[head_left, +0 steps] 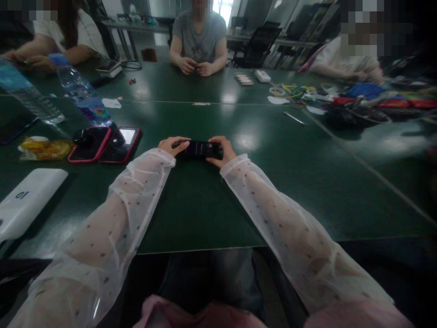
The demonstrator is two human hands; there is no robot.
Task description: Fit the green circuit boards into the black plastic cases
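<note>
Both my arms, in sheer white sleeves with dark stars, reach forward over the dark green table [191, 218]. Between them a black smartphone [201, 148] is held sideways, its dark screen showing faint marks. My left hand [172, 146] grips its left end, thumb along the top face. On the other end, my right hand [221, 151] is closed with fingers at the upper and lower edges. Just left of my left hand lie a pink-edged phone [119, 146] with a bright patch on its screen and a second pink-edged case [90, 145] with a round black piece on it.
Two water bottles [83, 95] stand at the left, near a yellow packet [46, 148] and a white power bank [32, 202]. Tangled cables and a blue bundle [365, 91] lie at the right, with a pen-like rod [294, 118] nearby. Three people sit across the table.
</note>
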